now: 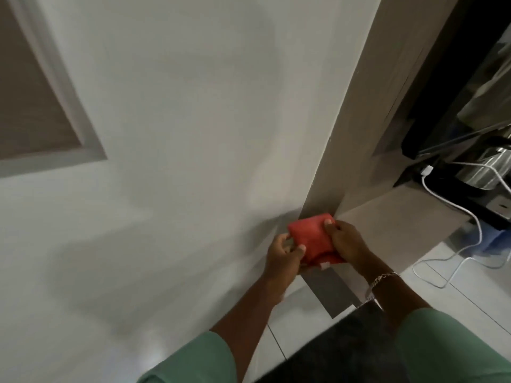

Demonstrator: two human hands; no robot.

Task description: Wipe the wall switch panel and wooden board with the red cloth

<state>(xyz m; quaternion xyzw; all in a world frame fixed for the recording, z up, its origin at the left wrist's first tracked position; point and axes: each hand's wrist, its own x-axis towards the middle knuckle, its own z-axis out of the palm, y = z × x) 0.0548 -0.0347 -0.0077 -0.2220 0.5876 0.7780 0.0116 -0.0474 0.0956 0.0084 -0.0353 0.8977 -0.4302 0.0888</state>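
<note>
Left hand [284, 251]: closed on the left edge of the red cloth [311, 239], thumb on top, fingers curled beneath. Right hand [347, 240]: closed on the cloth's right edge, thumb pressed on the upper face; a metal chain bracelet [383, 278] circled that wrist. Both forearms emerged from green sleeves [190, 360]. Red cloth: folded into a thick, soft, roughly square pad, held between the two hands, just in front of the near edge of the wooden board [356, 128], at the corner where that upright met a horizontal shelf [398, 217]. Wooden board: tall, flat, grey-brown, matte, faint grain, rising far and to the right. Wall [179, 106]: left of the board, smooth, off-white, plain, with a recessed framed panel [30, 100] of textured beige at the far left. No switch panel could be made out. On and behind the shelf, right: a black glossy appliance [453, 92], a shiny metal vessel [486, 167], and a white cable [464, 214] with a plug, trailing off the shelf down to the pale tiled floor [442, 275]. Nothing stood between the hands and the board.
</note>
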